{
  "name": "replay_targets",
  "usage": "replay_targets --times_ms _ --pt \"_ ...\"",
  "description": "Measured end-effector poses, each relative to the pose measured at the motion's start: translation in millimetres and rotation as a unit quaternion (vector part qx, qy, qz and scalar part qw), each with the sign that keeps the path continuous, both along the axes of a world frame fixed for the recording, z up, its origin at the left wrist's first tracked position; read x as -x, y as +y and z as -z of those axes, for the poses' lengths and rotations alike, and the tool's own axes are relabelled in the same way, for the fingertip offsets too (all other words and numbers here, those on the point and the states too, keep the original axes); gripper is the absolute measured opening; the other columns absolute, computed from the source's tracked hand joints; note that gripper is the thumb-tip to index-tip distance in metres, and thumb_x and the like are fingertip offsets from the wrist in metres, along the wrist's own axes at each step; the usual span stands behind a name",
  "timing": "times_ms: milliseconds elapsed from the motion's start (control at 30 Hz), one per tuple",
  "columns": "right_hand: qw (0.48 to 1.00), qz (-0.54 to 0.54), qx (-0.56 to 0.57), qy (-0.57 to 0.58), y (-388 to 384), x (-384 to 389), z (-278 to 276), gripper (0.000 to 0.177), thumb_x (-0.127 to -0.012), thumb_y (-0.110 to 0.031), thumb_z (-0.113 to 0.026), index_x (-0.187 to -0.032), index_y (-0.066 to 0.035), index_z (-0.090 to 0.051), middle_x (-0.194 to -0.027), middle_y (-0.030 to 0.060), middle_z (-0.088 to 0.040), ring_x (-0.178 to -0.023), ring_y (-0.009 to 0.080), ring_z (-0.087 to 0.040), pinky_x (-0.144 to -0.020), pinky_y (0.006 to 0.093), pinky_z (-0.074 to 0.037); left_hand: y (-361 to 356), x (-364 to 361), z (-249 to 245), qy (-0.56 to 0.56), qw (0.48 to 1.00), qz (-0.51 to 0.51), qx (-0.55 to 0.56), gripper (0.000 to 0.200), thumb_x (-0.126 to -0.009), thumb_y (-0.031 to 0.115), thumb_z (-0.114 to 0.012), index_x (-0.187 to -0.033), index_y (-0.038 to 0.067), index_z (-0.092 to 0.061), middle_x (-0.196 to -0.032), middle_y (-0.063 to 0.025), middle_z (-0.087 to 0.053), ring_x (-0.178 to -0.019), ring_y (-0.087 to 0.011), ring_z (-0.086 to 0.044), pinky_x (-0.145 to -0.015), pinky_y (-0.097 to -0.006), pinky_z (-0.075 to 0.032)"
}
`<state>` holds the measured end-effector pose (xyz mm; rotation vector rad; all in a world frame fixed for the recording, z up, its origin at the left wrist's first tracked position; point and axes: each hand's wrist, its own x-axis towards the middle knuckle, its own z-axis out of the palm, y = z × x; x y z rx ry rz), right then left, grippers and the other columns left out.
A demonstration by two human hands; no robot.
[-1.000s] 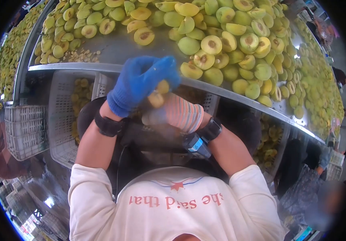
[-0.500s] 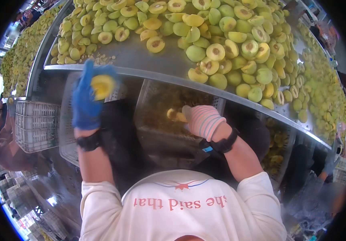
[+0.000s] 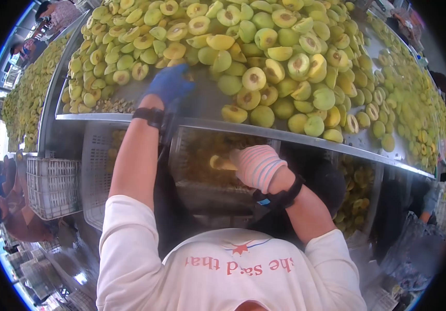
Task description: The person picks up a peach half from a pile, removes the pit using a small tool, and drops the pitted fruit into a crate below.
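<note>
My left hand (image 3: 168, 87), in a blue glove, reaches over the metal table's front edge (image 3: 192, 123) beside the pile of halved green-yellow fruit (image 3: 264, 39). Motion smears its fingers, so what it holds, if anything, cannot be made out. My right hand (image 3: 259, 165), in a pink striped glove, is closed around a blurred object whose pale yellow, rounded end (image 3: 217, 162) sticks out to the left. That hand is above a crate of fruit pieces (image 3: 202, 145) below the table edge. Small pits or scraps (image 3: 114, 107) lie near the table's left front.
A white crate (image 3: 94, 176) stands below the table at left, with a stacked grey crate (image 3: 54, 189) beyond it. Another crate with fruit (image 3: 355, 181) is at right. People sit at the far left (image 3: 20, 217) and right (image 3: 412, 249); more fruit covers a second table (image 3: 36, 98).
My left hand has moved right and forward over the table; the yellow fruit half seen in it before no longer shows. My right hand stays over the crate, slightly lower in view.
</note>
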<state>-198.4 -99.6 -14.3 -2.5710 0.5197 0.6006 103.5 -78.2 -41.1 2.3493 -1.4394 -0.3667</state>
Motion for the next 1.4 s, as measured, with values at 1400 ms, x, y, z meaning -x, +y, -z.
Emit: replay_targets --times_ms 1400 --pt "0.915 -0.104 -0.044 -0.386 25.0 -74.3 26.0 0.026 -0.086 -0.015 -0.067 -0.110 -0.005 -0.070 -0.111 0.0132 -0.069 -0.104 0.0295 -0.068 -0.089 0.0404 -0.056 78.8 105.8 -24.8 0.512 0.761 -0.059 0.394 0.038 -0.109 0.029 -0.048 -0.102 -0.003 -0.067 -0.087 -0.0120 -0.068 -0.081 -0.0184 -0.065 -0.075 -0.0319 -0.054"
